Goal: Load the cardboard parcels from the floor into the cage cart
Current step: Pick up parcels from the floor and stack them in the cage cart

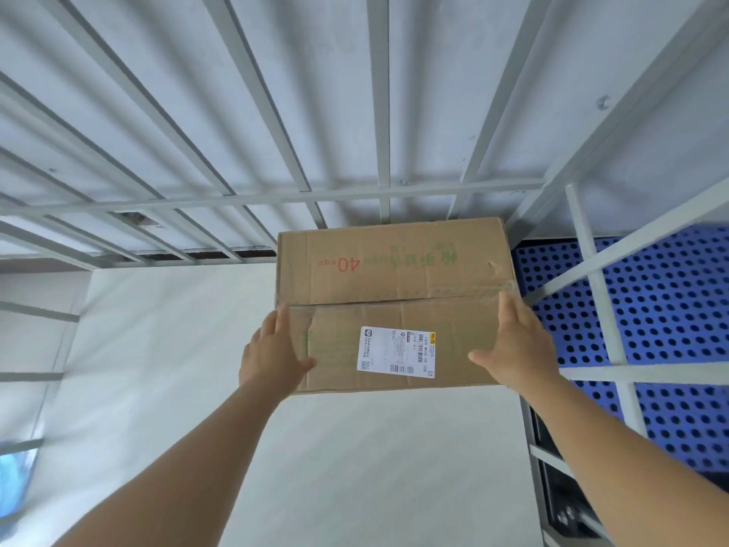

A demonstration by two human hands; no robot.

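Observation:
A brown cardboard parcel (394,278) with a white shipping label and a red "40" print lies inside the cage cart, at its far right corner on the white cart floor (315,448). My left hand (274,357) is on the parcel's left side with the thumb on top. My right hand (516,345) lies against its right side, fingers straight, thumb over the top face. Grey cage bars (276,112) rise behind the parcel.
The cart's right wall of grey bars (599,294) stands right next to the parcel, with a blue perforated panel (670,309) behind it. More bars line the left side (35,313). The white cart floor stretches left of and in front of the parcel.

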